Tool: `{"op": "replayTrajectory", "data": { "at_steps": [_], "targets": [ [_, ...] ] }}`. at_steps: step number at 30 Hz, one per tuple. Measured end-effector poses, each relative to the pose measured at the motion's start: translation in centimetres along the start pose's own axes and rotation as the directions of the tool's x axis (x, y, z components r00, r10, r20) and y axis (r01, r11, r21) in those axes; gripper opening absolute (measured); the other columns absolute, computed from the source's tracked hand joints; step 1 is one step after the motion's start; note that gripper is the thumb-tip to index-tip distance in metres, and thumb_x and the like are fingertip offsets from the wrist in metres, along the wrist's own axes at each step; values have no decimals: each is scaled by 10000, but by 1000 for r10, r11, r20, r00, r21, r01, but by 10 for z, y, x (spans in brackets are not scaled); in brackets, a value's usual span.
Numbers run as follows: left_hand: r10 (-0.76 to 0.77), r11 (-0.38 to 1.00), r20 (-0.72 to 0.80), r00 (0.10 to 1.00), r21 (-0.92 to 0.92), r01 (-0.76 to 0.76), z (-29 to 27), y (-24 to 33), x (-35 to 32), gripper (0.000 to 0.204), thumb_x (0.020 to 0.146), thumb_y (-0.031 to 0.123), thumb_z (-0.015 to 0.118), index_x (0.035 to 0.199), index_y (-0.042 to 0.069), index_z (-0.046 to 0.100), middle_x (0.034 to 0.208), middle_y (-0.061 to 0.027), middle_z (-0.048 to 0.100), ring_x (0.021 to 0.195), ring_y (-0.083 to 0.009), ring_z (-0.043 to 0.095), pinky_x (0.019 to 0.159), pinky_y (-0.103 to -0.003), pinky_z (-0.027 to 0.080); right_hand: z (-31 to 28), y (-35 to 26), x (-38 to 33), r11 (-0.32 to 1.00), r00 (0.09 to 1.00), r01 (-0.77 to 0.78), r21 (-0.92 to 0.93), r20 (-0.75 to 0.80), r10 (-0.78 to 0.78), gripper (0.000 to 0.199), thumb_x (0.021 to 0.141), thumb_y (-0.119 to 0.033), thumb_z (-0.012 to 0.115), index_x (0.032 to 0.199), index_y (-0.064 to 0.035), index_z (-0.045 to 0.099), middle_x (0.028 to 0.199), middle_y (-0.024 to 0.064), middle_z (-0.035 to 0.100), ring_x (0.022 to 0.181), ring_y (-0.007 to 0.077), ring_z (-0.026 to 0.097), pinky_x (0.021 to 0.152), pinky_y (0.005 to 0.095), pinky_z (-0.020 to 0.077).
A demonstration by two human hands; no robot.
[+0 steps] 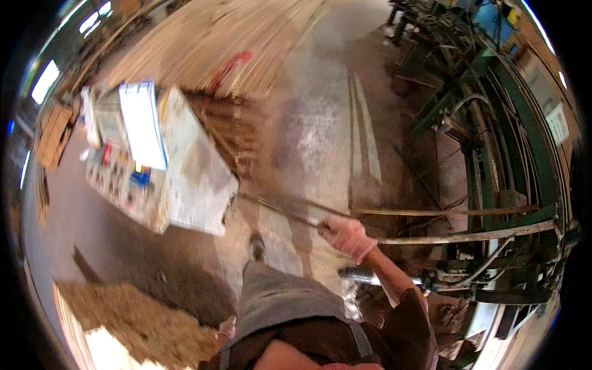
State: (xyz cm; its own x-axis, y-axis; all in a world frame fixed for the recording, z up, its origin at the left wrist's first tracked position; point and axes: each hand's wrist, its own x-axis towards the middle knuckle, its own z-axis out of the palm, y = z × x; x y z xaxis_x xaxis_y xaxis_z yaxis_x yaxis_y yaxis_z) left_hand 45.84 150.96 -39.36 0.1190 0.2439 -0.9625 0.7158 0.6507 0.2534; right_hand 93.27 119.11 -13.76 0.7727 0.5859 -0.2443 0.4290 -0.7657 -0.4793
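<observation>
My right hand (346, 237), in a pink glove, is shut on a long thin wooden strip (468, 234). The strip runs from the hand rightward onto a green machine frame (493, 179); a thinner length of it reaches left and up toward a pale control cabinet (197, 179). A second thin strip (444, 212) lies just above, also across the frame. Only a small pink patch of my left hand (227, 325) shows beside my hip, and its fingers are hidden. My grey trouser leg and shoe (257, 246) stand on the concrete floor.
A metal pipe (370, 279) sticks out of the machine below my forearm. Sawdust or chips are heaped at lower left (129, 314). Long pale boards (228, 37) are stacked at the top. The cabinet carries coloured buttons (117, 172). Dusty concrete floor (320, 123) stretches ahead.
</observation>
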Motion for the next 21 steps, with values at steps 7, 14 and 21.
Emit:
{"op": "replayTrajectory", "data": {
  "at_steps": [7, 14, 21],
  "targets": [
    [180, 983, 302, 936, -94, -159, 137, 409, 78, 285, 994, 390, 551, 1041, 120, 628, 916, -77, 654, 726, -210, 605, 623, -355, 505, 118, 188, 67, 945, 833, -260, -199, 449, 324, 508, 968, -470, 498, 1109, -23, 694, 1071, 234, 704, 1014, 406, 679, 935, 504, 510],
    [317, 945, 663, 678, -162, -284, 359, 726, 120, 156, 986, 265, 531, 859, 174, 544, 749, -13, 545, 646, -204, 561, 544, -353, 458, 135, 359, 142, 847, 467, -358, -392, 710, 526, 436, 903, -415, 623, 1150, -64, 700, 1255, 169, 661, 1169, 314, 634, 873, 587, 516],
    [136, 940, 343, 929, 251, -231, 478, 837, 186, 164, 997, 269, 510, 898, 152, 566, 771, -48, 573, 673, -230, 586, 566, -382, 480, -67, 361, 541, 864, 830, -499, 75, 331, 450, 342, 946, -336, 513, 1120, -109, 699, 1127, 160, 702, 1015, 352, 662, 889, 454, 515]
  ]
}}
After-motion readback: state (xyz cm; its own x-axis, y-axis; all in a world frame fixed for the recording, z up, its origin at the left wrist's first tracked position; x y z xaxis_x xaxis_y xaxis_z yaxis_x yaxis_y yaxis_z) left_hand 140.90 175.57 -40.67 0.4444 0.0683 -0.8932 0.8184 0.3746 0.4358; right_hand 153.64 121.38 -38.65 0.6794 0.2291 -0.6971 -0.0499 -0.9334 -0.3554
